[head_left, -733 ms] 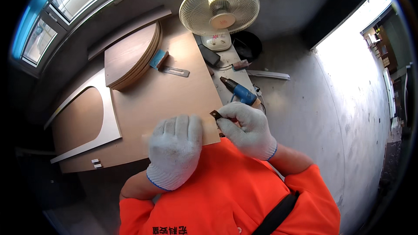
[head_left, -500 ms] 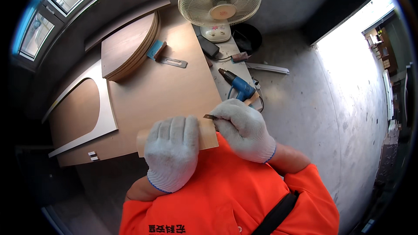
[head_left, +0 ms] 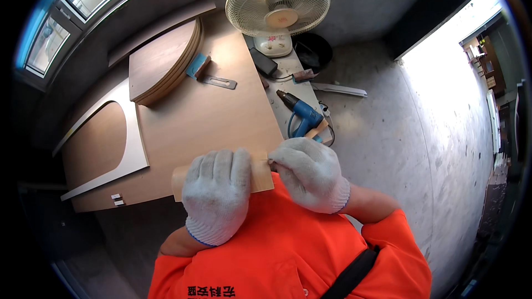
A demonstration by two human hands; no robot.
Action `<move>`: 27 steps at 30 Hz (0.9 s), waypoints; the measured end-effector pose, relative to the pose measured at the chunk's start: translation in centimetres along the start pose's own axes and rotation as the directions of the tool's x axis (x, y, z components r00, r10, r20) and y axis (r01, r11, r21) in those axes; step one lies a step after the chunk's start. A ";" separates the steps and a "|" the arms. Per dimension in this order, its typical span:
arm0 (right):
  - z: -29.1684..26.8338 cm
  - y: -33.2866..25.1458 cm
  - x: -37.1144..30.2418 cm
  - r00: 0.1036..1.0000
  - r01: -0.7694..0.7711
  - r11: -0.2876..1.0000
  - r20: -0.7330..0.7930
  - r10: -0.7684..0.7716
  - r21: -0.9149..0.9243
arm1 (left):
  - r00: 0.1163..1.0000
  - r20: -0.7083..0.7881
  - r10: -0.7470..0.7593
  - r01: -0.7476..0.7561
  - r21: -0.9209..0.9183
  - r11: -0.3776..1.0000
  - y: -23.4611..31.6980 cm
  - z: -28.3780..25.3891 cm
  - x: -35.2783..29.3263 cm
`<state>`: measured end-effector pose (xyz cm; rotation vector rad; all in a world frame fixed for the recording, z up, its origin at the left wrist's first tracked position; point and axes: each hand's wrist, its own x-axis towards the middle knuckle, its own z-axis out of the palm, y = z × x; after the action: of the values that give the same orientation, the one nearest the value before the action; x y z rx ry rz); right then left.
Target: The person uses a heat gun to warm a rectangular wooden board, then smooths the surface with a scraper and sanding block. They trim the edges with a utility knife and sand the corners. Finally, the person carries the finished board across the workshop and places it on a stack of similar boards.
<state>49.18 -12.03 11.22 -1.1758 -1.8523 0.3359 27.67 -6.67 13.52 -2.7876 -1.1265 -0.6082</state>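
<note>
My left hand, in a white knitted glove, lies over a light wood panel at the near edge of the workbench. Its fingers are side by side across the panel's top and its thumb is hidden. My right hand, gloved too, is closed in a pinch at the panel's right end. Between its fingertips is a small metal blade, of which only a thin dark edge shows.
On the brown workbench top lie stacked curved boards, a white cut-out frame, a blue sanding block and a slotted metal plate. A blue heat gun and a fan are on the side table.
My right hand has moved down and slightly left along the panel's right end. The blade, plainer before, is now seen almost edge-on. My left hand stays on the panel.
</note>
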 end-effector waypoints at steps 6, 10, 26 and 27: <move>-1.8 -1.0 0.0 0.994 0.099 0.994 0.049 -0.097 -0.042 | 1.000 0.023 -0.014 0.013 0.014 1.000 -0.1 -0.2 0.3; -1.2 0.8 2.1 0.992 0.087 0.994 0.096 -0.081 -0.061 | 1.000 0.026 -0.017 0.017 -0.002 1.000 0.0 -0.1 0.2; -2.3 0.8 1.0 0.993 0.080 0.995 0.087 -0.074 -0.065 | 0.999 -0.001 -0.045 0.045 0.011 0.999 0.1 0.0 0.3; -1.8 1.0 1.3 0.995 0.072 0.997 0.067 -0.070 -0.033 | 0.999 -0.007 -0.045 0.045 0.009 0.999 0.1 0.1 0.2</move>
<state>50.99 -10.85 12.27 -1.1320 -1.9598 0.3062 27.89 -6.55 13.49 -2.7576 -1.1900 -0.6152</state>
